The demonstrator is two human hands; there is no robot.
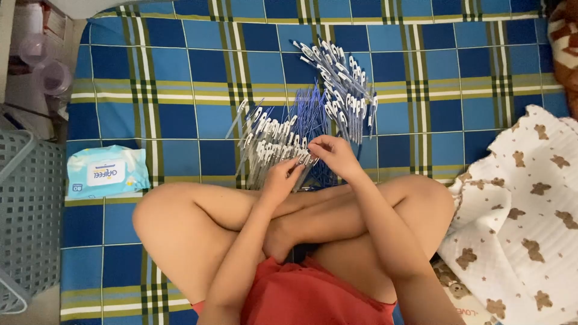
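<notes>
the left hand (282, 179) and the right hand (335, 154) met at the centre of the frame, fingers of both pinched together on one clear pen (305, 167) held between them, just above the crossed bare legs (198, 222). right behind the hands lay a heap of clear pen barrels (265, 141) and loose blue refills (310, 111), with a fan of finished pens (340, 78) higher up. all of it sat on a blue checked blanket (180, 72), with a pack of wet wipes (105, 171) at mid left, a grey basket (27, 216) at the left edge and a bear-print cloth (524, 204) at the right.
</notes>
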